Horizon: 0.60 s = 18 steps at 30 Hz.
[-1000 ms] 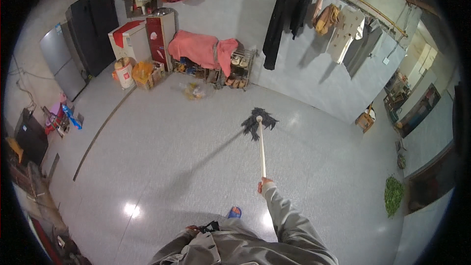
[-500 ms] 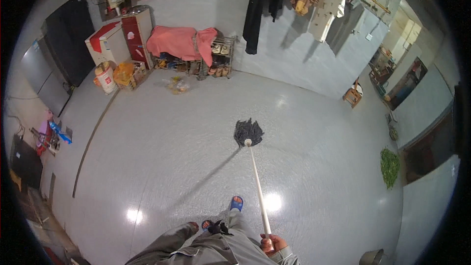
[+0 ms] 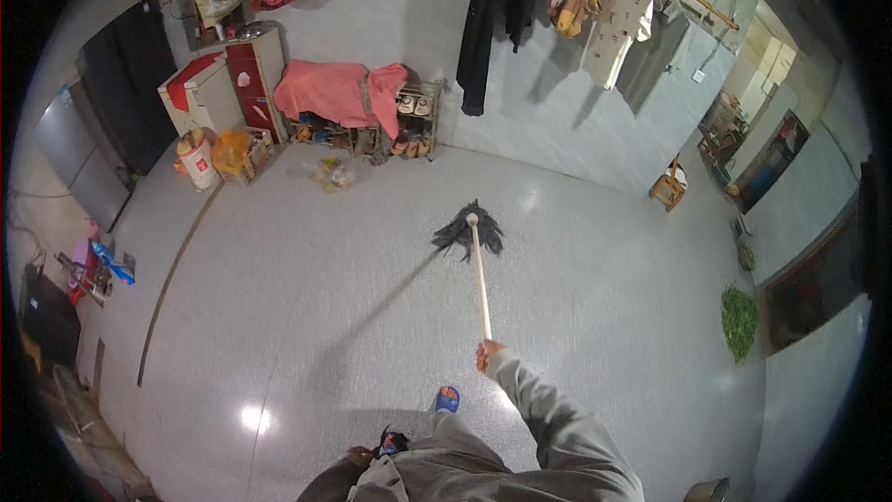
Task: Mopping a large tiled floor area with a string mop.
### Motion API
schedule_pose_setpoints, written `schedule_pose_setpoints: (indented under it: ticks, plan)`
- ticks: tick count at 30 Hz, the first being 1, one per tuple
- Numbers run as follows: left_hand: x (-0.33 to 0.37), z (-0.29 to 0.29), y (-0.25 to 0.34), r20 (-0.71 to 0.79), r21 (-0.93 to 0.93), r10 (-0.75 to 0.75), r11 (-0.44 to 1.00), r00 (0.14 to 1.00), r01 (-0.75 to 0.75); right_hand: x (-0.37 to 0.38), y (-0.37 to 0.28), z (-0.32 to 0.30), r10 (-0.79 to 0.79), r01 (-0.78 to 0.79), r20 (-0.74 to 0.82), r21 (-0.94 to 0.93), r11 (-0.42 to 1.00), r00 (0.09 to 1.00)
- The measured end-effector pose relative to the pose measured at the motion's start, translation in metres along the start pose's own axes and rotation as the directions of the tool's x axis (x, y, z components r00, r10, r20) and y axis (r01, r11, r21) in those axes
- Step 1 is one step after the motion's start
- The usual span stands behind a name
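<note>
A: We have the mop (image 3: 471, 231) out ahead of us on the pale floor (image 3: 307, 316), its dark head spread flat and its light handle (image 3: 480, 284) running back to our right hand (image 3: 489, 354), whose grip is clamped round the handle's top end.

B: And our left hand?

A: We see something at the lower edge by our waist, but we cannot tell whether it grips anything.

B: What could go wrong?

A: One hand at the far end gives us little leverage; a hard push could twist the handle loose. The floor shines as if wet, and our blue slipper (image 3: 447, 400) could slide on it.

B: Anything ahead?

A: The shoe rack (image 3: 413, 121) under the pink cloth (image 3: 334, 93) stands well apart.
</note>
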State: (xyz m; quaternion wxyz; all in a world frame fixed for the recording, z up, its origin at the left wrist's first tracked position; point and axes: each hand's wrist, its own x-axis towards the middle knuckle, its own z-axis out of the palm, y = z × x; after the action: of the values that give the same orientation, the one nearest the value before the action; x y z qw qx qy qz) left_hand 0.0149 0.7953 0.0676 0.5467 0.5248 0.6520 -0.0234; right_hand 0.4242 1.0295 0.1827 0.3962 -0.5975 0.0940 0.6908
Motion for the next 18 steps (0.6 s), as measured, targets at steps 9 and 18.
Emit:
schedule_pose_setpoints:
  ticks: [9, 18]
  plan:
    - [0.042, 0.022, -0.015, 0.091, 0.197, -0.008, 0.98, 0.996, -0.01, 0.084, -0.056, 0.019, -0.356, 0.283, -0.172, -0.342, 0.896, 0.919]
    - [0.093, -0.026, 0.082, 0.156, 0.33, 0.042, 0.939, 0.987, -0.092, -0.026, 0.124, -0.203, -0.353, 0.196, -0.015, -0.809, 0.554, 0.936]
